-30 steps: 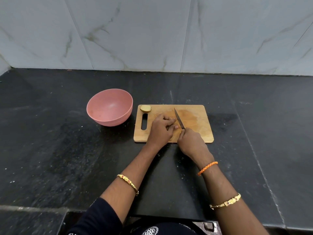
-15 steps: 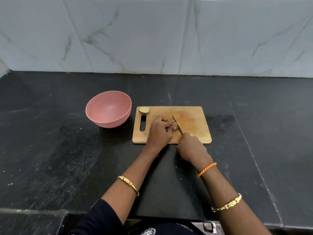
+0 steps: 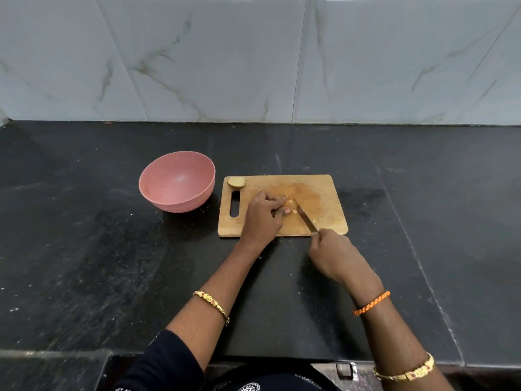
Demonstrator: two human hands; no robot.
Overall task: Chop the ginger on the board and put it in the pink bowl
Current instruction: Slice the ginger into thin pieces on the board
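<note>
A wooden cutting board (image 3: 318,190) lies on the black counter. My left hand (image 3: 262,214) rests on the board, its curled fingers holding a small pale ginger piece (image 3: 289,202) against the wood. My right hand (image 3: 335,253) grips the handle of a knife (image 3: 306,218) just off the board's near edge; the blade lies low across the board, right beside the held ginger. A small cut bit (image 3: 314,221) lies by the blade. Another ginger chunk (image 3: 236,182) sits at the board's far left corner. The pink bowl (image 3: 177,182) stands left of the board, nothing visible inside.
The black stone counter (image 3: 84,249) stretches wide on both sides. A marble-tiled wall (image 3: 253,57) closes off the back. The counter's front edge runs just below my forearms.
The knife blade came down from a raised tilt to lie low on the board, and my right hand drew back toward me past the board's near edge. My left hand stayed on the ginger.
</note>
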